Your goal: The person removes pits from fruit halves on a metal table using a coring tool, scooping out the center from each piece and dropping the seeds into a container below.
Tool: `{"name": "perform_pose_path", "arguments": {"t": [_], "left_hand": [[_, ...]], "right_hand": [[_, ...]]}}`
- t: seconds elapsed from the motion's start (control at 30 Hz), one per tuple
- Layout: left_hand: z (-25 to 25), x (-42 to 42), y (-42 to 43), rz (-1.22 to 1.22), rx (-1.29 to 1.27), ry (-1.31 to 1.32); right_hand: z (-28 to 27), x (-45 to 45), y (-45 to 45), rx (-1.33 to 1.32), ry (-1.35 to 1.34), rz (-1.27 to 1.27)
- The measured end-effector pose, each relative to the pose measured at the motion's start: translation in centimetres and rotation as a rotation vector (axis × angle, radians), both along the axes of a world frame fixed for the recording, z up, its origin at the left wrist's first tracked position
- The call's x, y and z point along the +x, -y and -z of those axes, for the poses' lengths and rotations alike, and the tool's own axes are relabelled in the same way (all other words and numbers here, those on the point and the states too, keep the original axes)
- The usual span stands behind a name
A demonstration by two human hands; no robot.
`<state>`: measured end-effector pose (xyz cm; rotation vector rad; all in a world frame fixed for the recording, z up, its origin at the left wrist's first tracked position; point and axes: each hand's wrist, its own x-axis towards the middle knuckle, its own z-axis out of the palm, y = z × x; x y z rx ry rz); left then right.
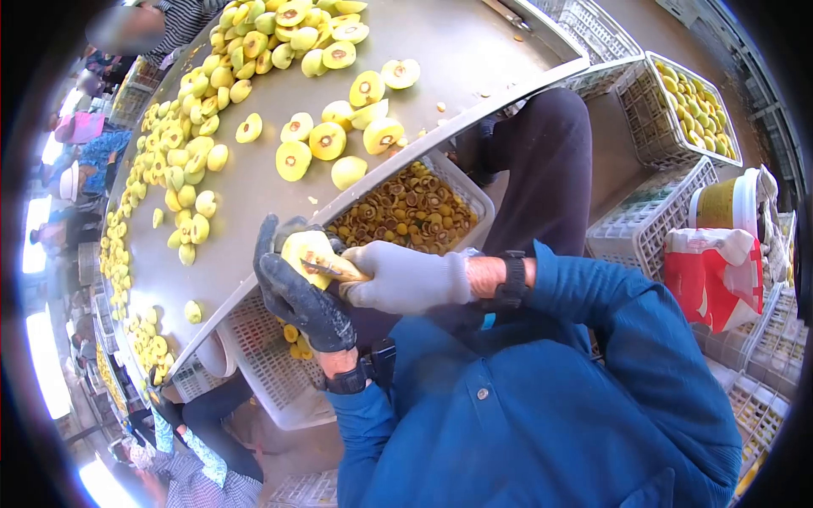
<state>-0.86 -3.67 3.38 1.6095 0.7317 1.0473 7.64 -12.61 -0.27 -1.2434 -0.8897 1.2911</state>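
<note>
My left hand [301, 292], in a dark glove, holds a pale yellow fruit half [303, 254] near the table's front edge. In a light grey glove, my right hand [398, 278] is wrapped round a small tool [334, 269] whose tip meets the cut face of the fruit. Its exact shape is partly hidden by my fingers. Beyond my hands, several cut fruit halves [328, 140] lie on the metal table [415, 93]. Just past my right hand is a crate of brown and orange scraps [411, 207], below the table edge.
A long pile of fruit halves [182, 161] runs along the table's far left. White crates [275, 356] stand below the edge. At right are a crate of yellow fruit [694, 110], a bucket [727, 203] and a red-and-white bag [713, 275]. A co-worker [203, 474] sits at lower left.
</note>
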Motion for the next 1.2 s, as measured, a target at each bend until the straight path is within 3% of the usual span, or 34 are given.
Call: {"name": "perform_pose_path", "arguments": {"t": [0.07,0.1,0.2,0.23,0.33,0.43,0.53,0.63,0.67,0.73,0.83,0.9,1.03,1.17,1.2], "left_hand": [[1.2,-0.9,-0.9,0.076,0.021,-0.013],[1.0,-0.9,-0.9,0.065,0.110,-0.058],[0.6,-1.6,-2.5,0.146,0.241,-0.169],[0.3,-1.3,-2.6,0.131,0.249,-0.137],[-0.3,-0.2,-1.6,-0.021,0.096,0.002],[-1.0,1.3,0.0,-0.193,-0.068,0.129],[-0.6,1.9,-0.1,-0.224,-0.213,0.186],[0.1,0.1,-1.8,0.053,0.239,-0.084],[-0.3,-0.3,-1.8,0.132,0.384,-0.190],[-0.6,-0.2,-1.6,0.134,0.230,-0.086],[0.5,-0.1,-1.7,0.115,-0.018,0.174],[1.1,0.5,-1.2,0.114,-0.228,0.395],[2.5,0.5,-1.3,0.103,-0.408,0.392],[2.6,-0.7,-2.3,0.260,-0.109,0.111],[2.6,-0.9,-2.3,0.245,-0.159,0.129]], "right_hand": [[-2.3,0.5,1.0,-0.182,-0.098,-0.080],[-1.9,0.6,1.3,-0.009,0.176,-0.033],[-1.9,0.7,1.2,0.027,0.547,-0.006],[-1.8,0.3,0.9,0.079,0.462,0.048],[-1.8,-0.3,0.1,0.076,0.080,0.040],[-2.6,0.3,0.1,0.125,0.670,0.131],[-1.9,1.1,-0.1,0.208,0.642,0.099],[-2.7,2.2,0.7,0.057,0.820,-0.029],[-2.8,2.4,0.8,0.071,0.810,-0.042],[-2.9,2.1,0.7,0.088,0.767,-0.045],[-2.9,1.1,1.1,0.188,0.494,0.056],[-3.0,0.4,0.9,0.120,0.494,0.092],[-1.5,0.6,0.8,0.140,0.395,0.076],[-2.6,2.8,0.7,-0.076,0.588,-0.236],[-2.6,2.6,0.6,-0.053,0.513,-0.209]]}}
